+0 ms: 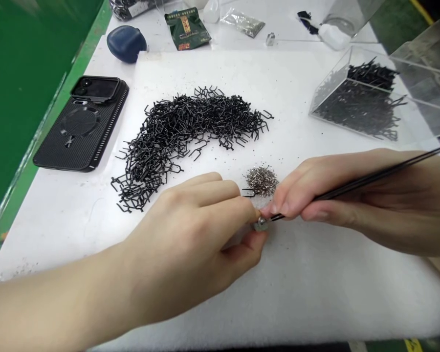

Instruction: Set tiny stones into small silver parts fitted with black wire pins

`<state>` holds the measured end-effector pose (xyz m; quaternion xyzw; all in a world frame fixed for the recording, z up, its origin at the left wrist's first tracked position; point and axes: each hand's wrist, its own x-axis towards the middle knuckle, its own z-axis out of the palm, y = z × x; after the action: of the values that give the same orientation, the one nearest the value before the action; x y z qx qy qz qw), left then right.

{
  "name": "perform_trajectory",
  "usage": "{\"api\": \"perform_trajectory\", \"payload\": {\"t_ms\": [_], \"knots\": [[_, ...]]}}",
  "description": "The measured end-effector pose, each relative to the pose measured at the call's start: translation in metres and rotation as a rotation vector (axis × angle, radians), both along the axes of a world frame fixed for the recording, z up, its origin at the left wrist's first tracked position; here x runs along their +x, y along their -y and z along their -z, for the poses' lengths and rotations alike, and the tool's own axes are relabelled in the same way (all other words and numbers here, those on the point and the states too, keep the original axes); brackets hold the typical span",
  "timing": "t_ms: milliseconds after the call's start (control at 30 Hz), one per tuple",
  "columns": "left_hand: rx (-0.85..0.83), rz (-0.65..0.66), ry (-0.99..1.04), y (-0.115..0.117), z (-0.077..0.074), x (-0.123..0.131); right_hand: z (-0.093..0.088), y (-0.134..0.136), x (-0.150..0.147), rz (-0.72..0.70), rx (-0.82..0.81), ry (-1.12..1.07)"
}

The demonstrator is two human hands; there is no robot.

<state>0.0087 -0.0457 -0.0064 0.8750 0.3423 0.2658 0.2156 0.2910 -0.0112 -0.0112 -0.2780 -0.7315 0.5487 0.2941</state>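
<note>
White work surface point(300, 298) | green floor point(398, 24) behind | left grip point(190, 234): pinching shiny piece point(261, 224) | right grip point(377, 210): closed around tweezers point(352, 186)

Black tweezers point(379, 175) slanted, tips at small shiny piece point(260, 225), probably metal.

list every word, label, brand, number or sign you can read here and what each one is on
No text is clear enough to quote.
Green packet: print on its front and along its top, too small and blurred to read.
Black phone: a small X-like mark on the back, no readable letters.
Pale label on the dark bundle at the top edge: nothing legible.
</note>
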Motion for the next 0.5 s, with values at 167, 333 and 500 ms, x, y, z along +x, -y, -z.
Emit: {"api": "perform_trajectory", "payload": {"t_ms": [167,333,500], "knots": [[0.005,0.002,0.02,0.0008,0.0068,-0.002,-0.0003,0.001,0.0002,0.029,-0.002,0.017],[-0.002,0.008,0.014,0.0005,0.005,-0.0037,0.0001,0.0004,-0.0007,0.029,-0.007,0.014],[0.0,0.003,0.012,0.0002,0.0031,-0.0014,0.0002,-0.0002,0.0011,0.027,-0.004,0.013]]}}
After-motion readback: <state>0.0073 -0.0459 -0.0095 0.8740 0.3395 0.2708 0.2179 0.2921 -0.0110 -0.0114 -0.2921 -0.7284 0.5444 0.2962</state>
